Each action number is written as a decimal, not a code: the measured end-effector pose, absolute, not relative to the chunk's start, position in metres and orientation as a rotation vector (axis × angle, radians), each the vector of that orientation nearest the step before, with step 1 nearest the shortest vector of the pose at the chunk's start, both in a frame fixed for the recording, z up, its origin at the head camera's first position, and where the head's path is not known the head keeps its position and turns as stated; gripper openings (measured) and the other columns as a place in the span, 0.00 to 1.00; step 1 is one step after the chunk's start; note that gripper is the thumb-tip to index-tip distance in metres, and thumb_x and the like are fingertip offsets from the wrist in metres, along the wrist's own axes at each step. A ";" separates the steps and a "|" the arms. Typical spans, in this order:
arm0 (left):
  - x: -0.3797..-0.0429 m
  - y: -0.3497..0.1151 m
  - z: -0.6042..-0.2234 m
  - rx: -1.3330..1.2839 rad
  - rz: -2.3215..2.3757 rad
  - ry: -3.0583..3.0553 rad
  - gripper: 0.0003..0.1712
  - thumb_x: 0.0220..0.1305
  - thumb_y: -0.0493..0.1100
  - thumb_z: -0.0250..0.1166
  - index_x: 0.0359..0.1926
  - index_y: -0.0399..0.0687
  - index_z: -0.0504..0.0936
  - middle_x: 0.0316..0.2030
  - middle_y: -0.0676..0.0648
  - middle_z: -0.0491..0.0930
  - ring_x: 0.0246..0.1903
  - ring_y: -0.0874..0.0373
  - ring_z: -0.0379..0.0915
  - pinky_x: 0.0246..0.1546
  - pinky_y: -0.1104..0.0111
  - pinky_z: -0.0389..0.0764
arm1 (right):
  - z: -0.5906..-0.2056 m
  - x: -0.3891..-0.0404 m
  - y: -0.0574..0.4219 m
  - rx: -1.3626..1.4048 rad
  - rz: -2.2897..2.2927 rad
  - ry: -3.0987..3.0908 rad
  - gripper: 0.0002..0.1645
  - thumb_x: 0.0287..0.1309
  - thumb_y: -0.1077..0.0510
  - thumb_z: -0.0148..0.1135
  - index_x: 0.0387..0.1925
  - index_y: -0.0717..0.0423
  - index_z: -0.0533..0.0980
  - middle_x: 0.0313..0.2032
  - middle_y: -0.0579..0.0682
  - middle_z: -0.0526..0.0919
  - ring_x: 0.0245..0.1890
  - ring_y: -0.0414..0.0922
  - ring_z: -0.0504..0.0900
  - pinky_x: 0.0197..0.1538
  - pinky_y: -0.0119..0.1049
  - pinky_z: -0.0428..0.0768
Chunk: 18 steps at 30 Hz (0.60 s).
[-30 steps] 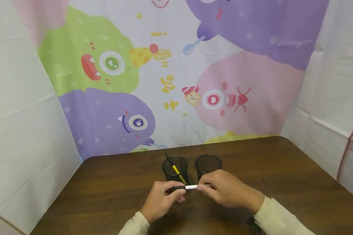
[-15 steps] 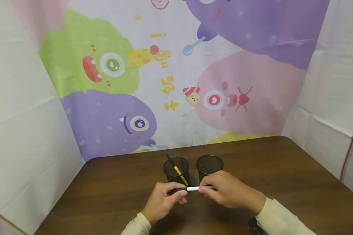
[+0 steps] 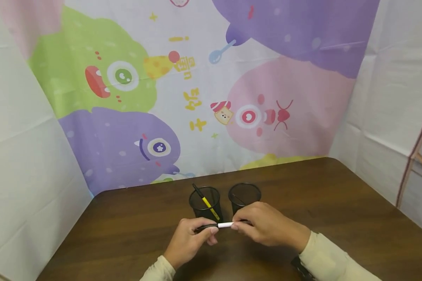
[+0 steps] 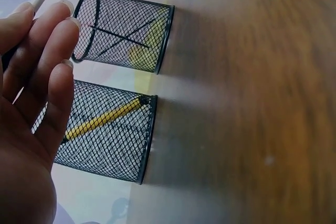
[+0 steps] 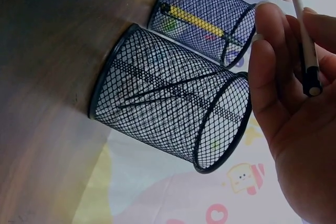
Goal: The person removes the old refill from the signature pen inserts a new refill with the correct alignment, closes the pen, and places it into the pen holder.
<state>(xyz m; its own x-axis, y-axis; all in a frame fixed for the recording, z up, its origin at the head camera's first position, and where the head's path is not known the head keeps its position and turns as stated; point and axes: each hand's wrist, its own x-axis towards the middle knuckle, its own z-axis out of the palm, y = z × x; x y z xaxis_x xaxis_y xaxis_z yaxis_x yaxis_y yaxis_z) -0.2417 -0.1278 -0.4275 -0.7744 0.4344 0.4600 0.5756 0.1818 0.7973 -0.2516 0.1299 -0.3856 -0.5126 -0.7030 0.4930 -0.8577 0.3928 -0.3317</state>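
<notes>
A marker (image 3: 226,225) with a white barrel and a black cap section lies level between both hands. My left hand (image 3: 186,240) pinches its black end between thumb and fingers. On the other side, my right hand (image 3: 269,226) pinches the white barrel; in the right wrist view, the marker's black butt end (image 5: 312,83) sticks out near the palm. Just beyond the hands stand two black mesh pen cups. A yellow pen with black ends (image 3: 207,203) leans in the left cup (image 3: 193,207). Thin dark lines show in the right cup (image 5: 157,93); what they are I cannot tell.
The cups stand upright on a brown wooden table (image 3: 126,218). A cloth printed with cartoon monsters (image 3: 204,148) hangs behind it, and white cloth (image 3: 21,156) closes off both sides. Part of a dark object (image 3: 299,267) shows under the right sleeve.
The head view has shifted slightly. Both hands keep the same hold on the marker, and the cups stand where they were.
</notes>
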 end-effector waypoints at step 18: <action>-0.239 -0.126 -0.425 -0.941 -1.729 -2.324 0.08 0.68 0.43 0.67 0.37 0.42 0.86 0.25 0.48 0.86 0.24 0.56 0.83 0.29 0.62 0.86 | -0.384 -0.249 0.130 1.325 0.803 -2.417 0.06 0.68 0.51 0.64 0.32 0.41 0.81 0.27 0.28 0.76 0.21 0.28 0.68 0.25 0.24 0.71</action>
